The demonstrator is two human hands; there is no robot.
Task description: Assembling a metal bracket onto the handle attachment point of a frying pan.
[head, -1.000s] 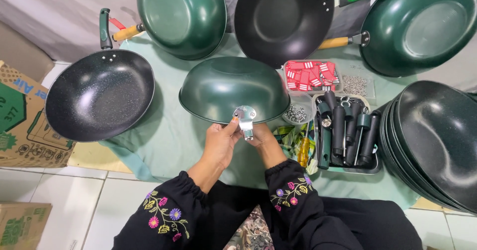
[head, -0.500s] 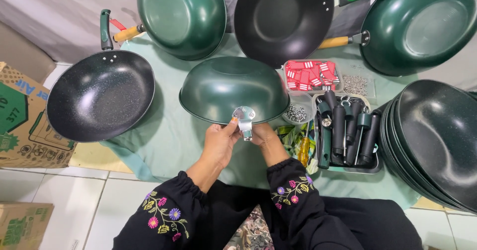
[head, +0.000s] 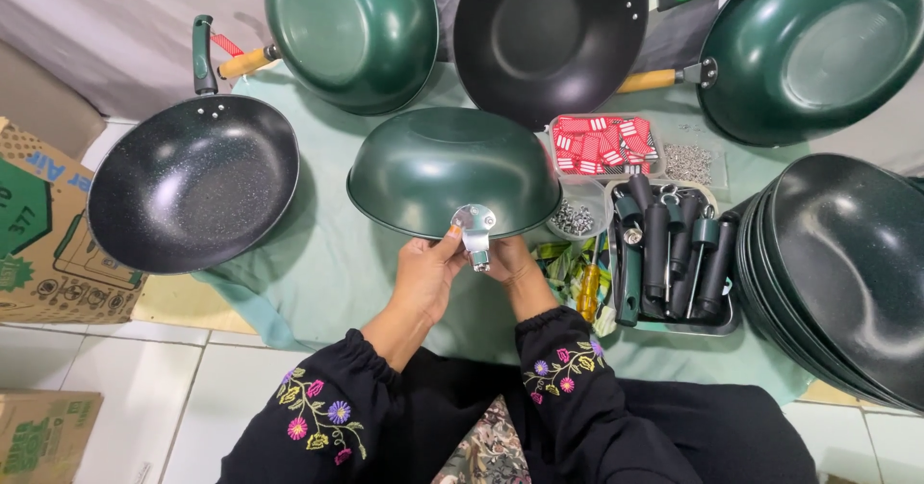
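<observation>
A dark green wok [head: 452, 168] lies upside down on the pale green cloth [head: 327, 272] in front of me. A silver metal handle bracket [head: 474, 228] sits against its near rim. My left hand [head: 428, 274] pinches the bracket with thumb and fingers. My right hand [head: 510, 261] is under the wok's rim beside the bracket, and holds it from the right; its fingers are partly hidden. Both arms wear black sleeves with embroidered flowers.
A black speckled pan [head: 192, 184] lies at left. Two green woks [head: 351, 32] [head: 818, 51] and a black one [head: 549, 37] lean at the back. Stacked pans [head: 837, 272] stand at right. A tray of black handles [head: 674, 253], red tags [head: 602, 144], screws [head: 576, 218] and cardboard boxes [head: 38, 224] surround.
My hands and the bracket have barely shifted at the wok's rim; nothing else has moved.
</observation>
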